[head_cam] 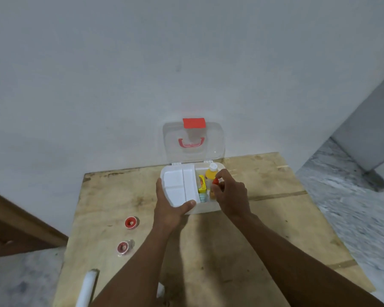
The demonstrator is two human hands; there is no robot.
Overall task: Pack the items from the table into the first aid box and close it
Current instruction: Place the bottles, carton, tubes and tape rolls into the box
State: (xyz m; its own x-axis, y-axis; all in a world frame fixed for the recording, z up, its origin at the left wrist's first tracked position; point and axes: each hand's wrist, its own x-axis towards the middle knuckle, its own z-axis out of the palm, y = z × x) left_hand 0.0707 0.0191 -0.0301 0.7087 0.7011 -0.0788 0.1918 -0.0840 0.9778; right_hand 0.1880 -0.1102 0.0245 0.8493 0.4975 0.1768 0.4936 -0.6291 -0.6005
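the white first aid box (pixel 222 168) stands open in the middle of the frame, at the far edge of a plywood table (pixel 231 251). its clear lid (pixel 211 138) stands upright against the wall, with a red latch (pixel 194 123) at its top edge and a red handle (pixel 191 144) below that. a white divided tray (pixel 177 182) fills the left half of the box. the left hand (pixel 170 210) clasps the box's near left corner, fingers curled around the outside of the left wall and thumb laid across the tray's near edge. in the right half of the box sit a yellow bottle (pixel 210 174) with a white cap, a yellow carton (pixel 201 185) and a pale teal item (pixel 202 197) too blurred to identify. the right hand (pixel 231 193) is over that half, fingertips pinching a small red-capped bottle (pixel 215 182) that is partly down inside the box. at lower left on the table lie two red tape rolls, one (pixel 131 222) nearer the box and one (pixel 124 248) below it, well apart from the box. a white tube (pixel 87 286) lies at the bottom left edge.
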